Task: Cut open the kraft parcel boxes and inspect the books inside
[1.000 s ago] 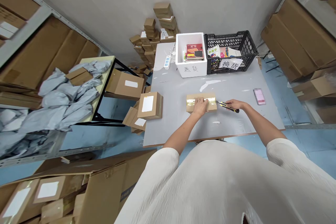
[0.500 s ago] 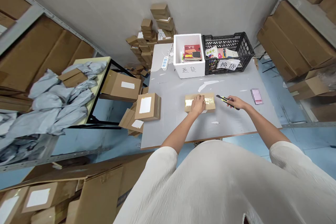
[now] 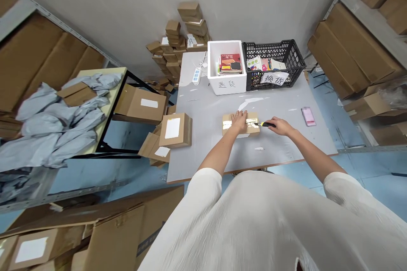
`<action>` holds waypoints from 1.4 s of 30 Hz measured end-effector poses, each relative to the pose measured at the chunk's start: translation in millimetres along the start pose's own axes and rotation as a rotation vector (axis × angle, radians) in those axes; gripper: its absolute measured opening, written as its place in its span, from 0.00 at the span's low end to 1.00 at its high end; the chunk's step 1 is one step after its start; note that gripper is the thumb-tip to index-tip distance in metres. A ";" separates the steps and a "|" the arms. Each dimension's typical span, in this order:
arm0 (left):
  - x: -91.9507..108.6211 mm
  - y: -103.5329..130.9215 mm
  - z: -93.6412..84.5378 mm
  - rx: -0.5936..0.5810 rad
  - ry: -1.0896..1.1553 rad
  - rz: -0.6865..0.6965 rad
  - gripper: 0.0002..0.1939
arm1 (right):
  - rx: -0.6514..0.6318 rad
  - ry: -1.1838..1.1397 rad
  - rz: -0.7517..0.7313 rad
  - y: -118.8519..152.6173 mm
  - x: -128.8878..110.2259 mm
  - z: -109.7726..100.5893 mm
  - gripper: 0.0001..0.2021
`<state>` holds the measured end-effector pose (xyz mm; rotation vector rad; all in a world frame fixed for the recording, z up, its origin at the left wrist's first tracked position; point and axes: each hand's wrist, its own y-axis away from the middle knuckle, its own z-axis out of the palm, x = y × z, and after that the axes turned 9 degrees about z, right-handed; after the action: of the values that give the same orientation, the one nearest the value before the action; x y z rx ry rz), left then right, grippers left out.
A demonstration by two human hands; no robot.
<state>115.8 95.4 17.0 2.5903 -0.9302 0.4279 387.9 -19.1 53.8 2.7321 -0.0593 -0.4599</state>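
Note:
A small cardboard box lies on the grey table, with shiny tape along its top. My left hand rests on the box with fingers stretched out over its upper face. In my right hand is a yellow and black utility knife, held from the right side. Its tip reaches the taped seam near the box's right end; how deep the blade sits cannot be made out.
Behind the box stand a white foam bin and a black crate, both with books inside. A labelled carton sits at the table's left edge. A phone lies at right, a power strip at back left.
My right hand has moved left and brought the knife from beside the box onto its taped top. The fingers of my left hand now stretch out farther over the box.

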 end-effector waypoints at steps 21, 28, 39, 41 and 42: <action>-4.3 8.7 30.8 0.056 -0.134 0.055 0.40 | 0.081 -0.055 0.051 -1.7 -0.6 23.1 0.24; -8.0 9.7 35.1 0.063 -0.142 0.046 0.37 | 0.097 -0.072 0.045 -2.9 4.8 30.5 0.24; -7.9 11.4 36.8 0.104 -0.164 0.049 0.34 | 0.181 -0.023 0.003 -10.6 5.1 44.4 0.23; -7.5 11.9 35.8 0.102 -0.160 0.049 0.34 | 0.187 -0.029 -0.001 -11.3 5.9 45.4 0.23; -7.2 12.3 35.2 0.102 -0.158 0.049 0.34 | 0.189 -0.038 -0.002 -10.9 7.1 45.8 0.23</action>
<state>108.1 75.5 -14.5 2.7302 -1.0520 0.2939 379.6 -25.8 7.5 2.9086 -0.1157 -0.5310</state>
